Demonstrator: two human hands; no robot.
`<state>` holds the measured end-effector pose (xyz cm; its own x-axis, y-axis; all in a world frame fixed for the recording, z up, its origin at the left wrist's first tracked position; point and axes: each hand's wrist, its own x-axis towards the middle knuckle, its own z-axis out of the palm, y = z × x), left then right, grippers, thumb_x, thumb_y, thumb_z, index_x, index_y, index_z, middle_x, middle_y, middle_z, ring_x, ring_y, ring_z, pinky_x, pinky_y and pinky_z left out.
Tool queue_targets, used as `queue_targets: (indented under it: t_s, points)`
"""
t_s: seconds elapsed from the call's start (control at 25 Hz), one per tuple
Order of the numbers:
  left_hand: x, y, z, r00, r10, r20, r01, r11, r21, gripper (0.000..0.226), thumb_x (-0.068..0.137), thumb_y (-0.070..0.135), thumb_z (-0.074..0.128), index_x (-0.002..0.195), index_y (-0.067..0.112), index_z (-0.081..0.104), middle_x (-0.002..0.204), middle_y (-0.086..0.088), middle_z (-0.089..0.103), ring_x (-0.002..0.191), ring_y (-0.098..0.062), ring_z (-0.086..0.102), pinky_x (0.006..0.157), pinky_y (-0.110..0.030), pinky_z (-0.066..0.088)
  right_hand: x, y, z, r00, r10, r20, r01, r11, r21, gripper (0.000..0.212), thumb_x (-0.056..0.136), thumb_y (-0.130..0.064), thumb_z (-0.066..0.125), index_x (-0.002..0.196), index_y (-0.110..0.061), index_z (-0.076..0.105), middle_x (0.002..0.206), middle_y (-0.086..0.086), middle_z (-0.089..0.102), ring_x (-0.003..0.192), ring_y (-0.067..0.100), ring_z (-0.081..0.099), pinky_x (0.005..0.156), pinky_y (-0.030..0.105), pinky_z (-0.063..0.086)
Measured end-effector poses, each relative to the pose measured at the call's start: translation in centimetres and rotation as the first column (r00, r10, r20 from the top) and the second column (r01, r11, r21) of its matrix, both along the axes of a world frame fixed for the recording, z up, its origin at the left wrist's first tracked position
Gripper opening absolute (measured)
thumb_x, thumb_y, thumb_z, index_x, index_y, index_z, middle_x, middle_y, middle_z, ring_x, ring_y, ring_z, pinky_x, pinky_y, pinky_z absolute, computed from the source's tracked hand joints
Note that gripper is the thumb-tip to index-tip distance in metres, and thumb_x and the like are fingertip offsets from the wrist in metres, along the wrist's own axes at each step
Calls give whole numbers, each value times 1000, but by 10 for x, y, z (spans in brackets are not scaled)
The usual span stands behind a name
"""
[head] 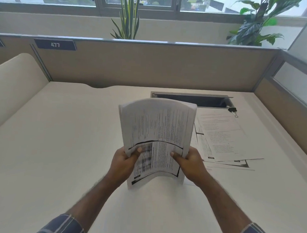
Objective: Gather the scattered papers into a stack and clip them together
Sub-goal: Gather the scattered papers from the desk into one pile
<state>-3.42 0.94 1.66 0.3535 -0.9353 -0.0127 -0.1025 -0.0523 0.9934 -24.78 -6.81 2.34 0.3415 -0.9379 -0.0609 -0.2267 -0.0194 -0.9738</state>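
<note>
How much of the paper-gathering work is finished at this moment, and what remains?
Partly done. A thick stack of papers is already gathered. In hand: the left hand and right hand hold it upright on the desk, apparently squaring its edges. Left: several loose sheets lie to the right, and the binder clip sits unused beyond them.

A stack of papers (pixel 157 134) is held upright on the desk (pixel 61 139); loose sheets (pixel 221 138) are spread to its right, a binder clip (pixel 232 110) behind them.
</note>
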Motion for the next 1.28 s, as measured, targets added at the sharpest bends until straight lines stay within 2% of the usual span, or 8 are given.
queue_targets:
  t_s: [0.12, 0.24, 0.36, 0.48, 0.8, 0.96, 1.12, 1.28]
  points:
    - [6, -8, -2, 991, 87, 98, -92, 995, 47, 16, 94, 34, 63, 88, 25, 76, 93, -16, 76, 83, -26, 71, 79, -52, 57, -8, -8, -3, 994, -14, 111, 7, 998, 68, 24, 91, -24, 67, 113, -15, 68, 101, 1, 75, 95, 14, 71, 80, 26, 57]
    - [14, -12, -3, 990, 134, 37, -137, 985, 103, 17, 95, 24, 64, 92, 12, 75, 89, -13, 77, 85, -30, 74, 78, -50, 61, -29, -25, -26, 963, -208, -172, 197, 977, -81, 36, 87, -31, 72, 119, -16, 64, 110, 4, 70, 104, 18, 64, 90, 29, 51]
    - [23, -12, -6, 981, 186, -50, -174, 968, 181, 13, 96, 18, 62, 98, 12, 74, 91, -9, 78, 86, -31, 76, 75, -43, 62, -59, -48, -52, 741, -335, -582, 246, 942, -229, 65, 83, -38, 73, 138, -12, 50, 141, 9, 55, 131, 28, 47, 105, 40, 38]
    - [30, -13, -17, 971, 211, -109, -178, 950, 258, 16, 96, 18, 63, 105, 9, 73, 95, -13, 78, 86, -33, 76, 78, -47, 62, -73, -53, -72, 506, -144, -850, 105, 989, -105, 86, 85, -62, 56, 153, -18, 25, 163, 8, 22, 150, 32, 14, 116, 48, 20]
    - [36, -14, -34, 923, 171, -345, -32, 927, 373, 22, 95, 11, 63, 114, 2, 68, 104, -19, 77, 96, -38, 74, 84, -47, 59, -10, -5, -74, 462, -12, -887, -211, 970, -123, 69, 91, -37, 54, 152, -27, 22, 163, 2, 16, 149, 30, 13, 113, 52, 22]
    - [44, -14, -40, 935, 183, -303, -27, 890, 455, 21, 94, 9, 64, 113, 0, 68, 100, -19, 77, 88, -35, 75, 76, -40, 60, 10, 9, -64, 518, 51, -854, -278, 954, -112, 59, 85, -23, 57, 141, -28, 39, 143, -4, 43, 134, 25, 35, 101, 45, 33]
    - [50, -12, -54, 970, 217, -112, -122, 828, 547, 27, 94, 12, 66, 117, -1, 66, 100, -16, 75, 89, -34, 72, 83, -45, 58, 6, 4, -55, 953, -4, -303, 25, 998, 64, 23, 86, -16, 60, 105, -23, 71, 101, -2, 74, 94, 18, 66, 77, 32, 55]
    - [33, -13, -52, 906, 120, 407, -340, 780, 525, 33, 92, 24, 64, 117, 2, 68, 110, -13, 66, 103, -35, 62, 92, -43, 52, 2, 0, -53, 991, -93, -99, 121, 938, 325, 9, 94, -15, 61, 96, -15, 70, 82, 5, 70, 68, 13, 59, 62, 21, 49]
